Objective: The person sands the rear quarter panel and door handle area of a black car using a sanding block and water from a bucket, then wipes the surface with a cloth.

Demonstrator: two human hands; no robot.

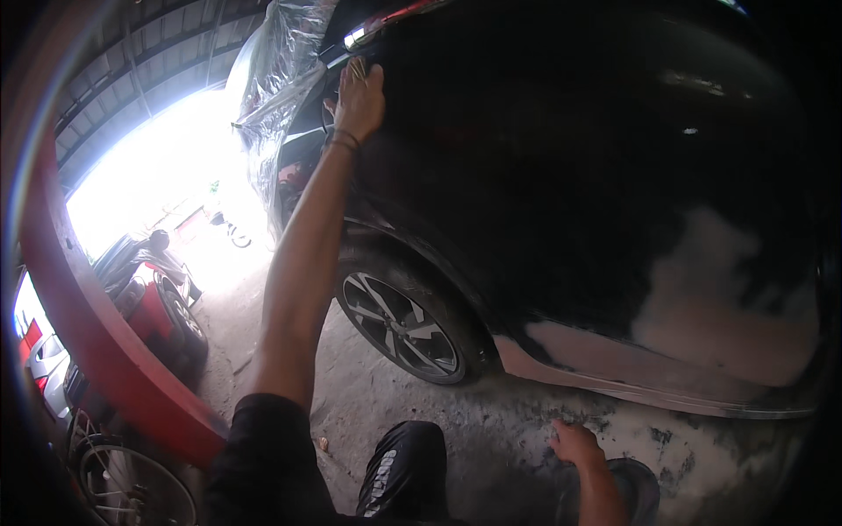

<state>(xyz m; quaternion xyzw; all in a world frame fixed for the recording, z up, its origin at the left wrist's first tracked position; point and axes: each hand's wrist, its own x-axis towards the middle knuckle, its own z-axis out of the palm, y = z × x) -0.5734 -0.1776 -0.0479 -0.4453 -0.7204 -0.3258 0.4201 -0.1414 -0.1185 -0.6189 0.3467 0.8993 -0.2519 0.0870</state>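
Observation:
My left arm reaches far up and forward. My left hand (358,103) lies with fingers stretched out against the upper edge of a black car body (526,167), beside a crinkled clear plastic sheet (274,70). The thumb stands apart, and a dark band circles the wrist. Lower right, my right hand (577,441) hangs in front of the car's lower edge, away from the panel. Its fingers are curled in, so whatever they may hold is hidden. Dull pinkish-brown patches (715,298) show on the black panel and along its lower sill.
Below the arch sits a wheel (399,326) with a spoked alloy rim. A red post or beam (114,324) curves down the left side. Beyond it stand a red car (162,302) and a bicycle (132,486). The concrete floor (263,351) is stained.

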